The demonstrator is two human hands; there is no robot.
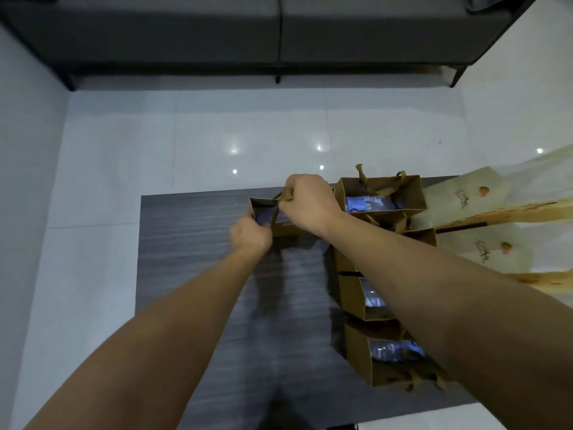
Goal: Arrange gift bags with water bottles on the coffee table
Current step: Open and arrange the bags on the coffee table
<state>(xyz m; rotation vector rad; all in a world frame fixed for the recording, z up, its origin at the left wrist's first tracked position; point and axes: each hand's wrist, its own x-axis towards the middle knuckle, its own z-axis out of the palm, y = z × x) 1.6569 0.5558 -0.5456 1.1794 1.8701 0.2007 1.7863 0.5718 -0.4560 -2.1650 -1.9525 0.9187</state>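
Observation:
A brown paper gift bag (263, 209) stands near the far edge of the dark wood-grain coffee table (192, 274), with a water bottle partly visible inside. My left hand (251, 235) pinches its near rim. My right hand (307, 200) grips its brown handle from above. A second bag (384, 193) with a bottle (369, 203) stands just to the right. Two more bags (359, 302) (378, 358) with bottles line the table's right side, partly hidden by my right forearm.
Pale patterned bags (483, 212) lie past the table's right edge. A dark grey sofa (279, 32) stands across the glossy white tiled floor (217, 135). The table's left half shows bare wood grain.

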